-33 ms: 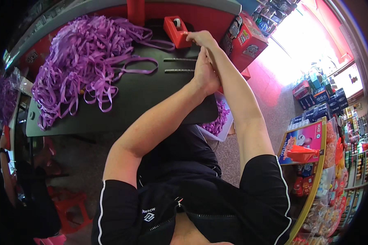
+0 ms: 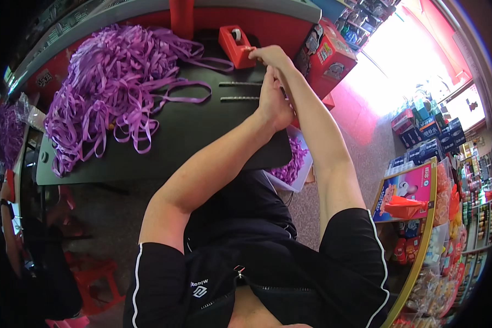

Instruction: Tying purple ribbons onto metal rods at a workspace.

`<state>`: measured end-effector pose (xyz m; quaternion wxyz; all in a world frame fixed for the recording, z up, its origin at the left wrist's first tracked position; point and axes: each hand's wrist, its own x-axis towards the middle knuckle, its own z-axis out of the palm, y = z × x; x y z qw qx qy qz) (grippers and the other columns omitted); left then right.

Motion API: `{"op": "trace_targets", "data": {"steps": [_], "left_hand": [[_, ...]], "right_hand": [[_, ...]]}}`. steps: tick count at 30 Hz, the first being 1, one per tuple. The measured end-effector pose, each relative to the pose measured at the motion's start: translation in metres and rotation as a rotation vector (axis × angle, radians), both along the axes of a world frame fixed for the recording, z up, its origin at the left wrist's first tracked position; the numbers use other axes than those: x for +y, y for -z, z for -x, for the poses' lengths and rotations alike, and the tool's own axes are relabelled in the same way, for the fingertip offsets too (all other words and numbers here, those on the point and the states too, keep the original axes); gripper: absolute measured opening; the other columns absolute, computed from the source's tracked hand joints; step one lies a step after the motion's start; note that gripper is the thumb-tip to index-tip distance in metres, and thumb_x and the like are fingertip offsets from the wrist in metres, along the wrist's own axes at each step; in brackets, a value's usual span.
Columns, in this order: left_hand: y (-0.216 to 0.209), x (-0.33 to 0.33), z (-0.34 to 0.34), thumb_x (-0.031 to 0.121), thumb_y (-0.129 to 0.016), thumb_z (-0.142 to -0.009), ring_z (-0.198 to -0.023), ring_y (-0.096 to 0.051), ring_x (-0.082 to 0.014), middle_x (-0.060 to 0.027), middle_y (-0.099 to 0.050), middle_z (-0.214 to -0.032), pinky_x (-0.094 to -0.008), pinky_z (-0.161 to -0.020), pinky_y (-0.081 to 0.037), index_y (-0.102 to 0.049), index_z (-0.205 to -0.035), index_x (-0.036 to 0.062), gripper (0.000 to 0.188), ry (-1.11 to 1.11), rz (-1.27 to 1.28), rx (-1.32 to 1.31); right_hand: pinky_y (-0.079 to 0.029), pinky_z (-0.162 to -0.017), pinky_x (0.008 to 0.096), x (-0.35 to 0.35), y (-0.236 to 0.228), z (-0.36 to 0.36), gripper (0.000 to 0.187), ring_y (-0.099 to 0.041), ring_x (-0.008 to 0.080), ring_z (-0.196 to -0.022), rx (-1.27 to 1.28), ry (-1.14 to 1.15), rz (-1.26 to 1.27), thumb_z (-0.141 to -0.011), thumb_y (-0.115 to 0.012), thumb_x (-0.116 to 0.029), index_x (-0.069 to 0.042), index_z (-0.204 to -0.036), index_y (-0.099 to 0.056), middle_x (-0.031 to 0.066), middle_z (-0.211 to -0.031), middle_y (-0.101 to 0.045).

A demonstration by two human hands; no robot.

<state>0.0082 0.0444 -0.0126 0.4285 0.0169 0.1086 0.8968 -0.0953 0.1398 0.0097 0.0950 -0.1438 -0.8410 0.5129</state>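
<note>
A red tape dispenser [image 2: 236, 48] with a roll of tape stands at the far edge of the dark table [image 2: 202, 131]. At its near right corner my right hand [image 2: 273, 56] has its fingertips pinched on the tape end. Just below the right wrist is my left hand [image 2: 277, 105], thumb raised; its other fingers are hidden, so what it holds cannot be seen. Two thin, silvery parallel strips [image 2: 239, 99] lie on the table left of this hand. A large heap of purple ribbon straps [image 2: 120, 76] covers the table's left side, with loose loops reaching toward the dispenser.
Below the table's right edge, a whitish bin [image 2: 300, 177] contains more purple straps. A red box [image 2: 331, 52] stands beyond my right forearm. Shelves and a display case [image 2: 407, 191] with packaged goods line the right. At lower left are a red stool [image 2: 95, 279] and another person's arm [image 2: 8, 229].
The table and the things on it sit slightly lower in the picture. Both hands keep nearly the same pose beside the dispenser.
</note>
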Motion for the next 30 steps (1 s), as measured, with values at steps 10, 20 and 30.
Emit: {"op": "trace_targets", "data": {"steps": [10,20,30], "left_hand": [[0.014,0.008,-0.004,0.064,-0.051,-0.080,-0.136,-0.015,-0.0390,-0.0298,-0.014,-0.144,-0.0516,-0.110,-0.001,-0.014,-0.144,0.0212,0.085,-0.007,0.157,0.103],[0.004,-0.003,-0.007,0.041,-0.056,-0.083,-0.103,-0.051,-0.0329,-0.0200,-0.049,-0.112,-0.0434,-0.090,-0.042,-0.043,-0.124,0.0079,0.054,0.100,-0.004,0.169],[0.012,0.011,-0.010,0.015,-0.058,-0.085,-0.085,-0.054,-0.0210,-0.0102,-0.055,-0.096,-0.0326,-0.074,-0.045,-0.054,-0.103,0.0045,0.021,0.078,0.105,0.214]], "right_hand": [[-0.031,-0.048,0.0189,0.046,-0.012,-0.139,0.025,-0.040,0.0025,-0.055,0.057,-0.068,0.886,-0.088,-0.064,-0.025,-0.004,-0.101,-0.067,-0.0062,-0.074,-0.053],[-0.038,-0.053,0.0222,0.048,0.015,-0.174,0.027,-0.039,0.0044,-0.054,0.058,-0.280,1.308,-0.092,-0.059,-0.031,-0.006,-0.102,-0.063,-0.0051,-0.077,-0.049],[-0.040,-0.050,0.0207,0.043,0.026,-0.174,0.028,-0.040,0.0028,-0.052,0.107,-0.169,1.284,-0.092,-0.059,-0.027,-0.006,-0.111,-0.062,-0.0044,-0.078,-0.056]]}}
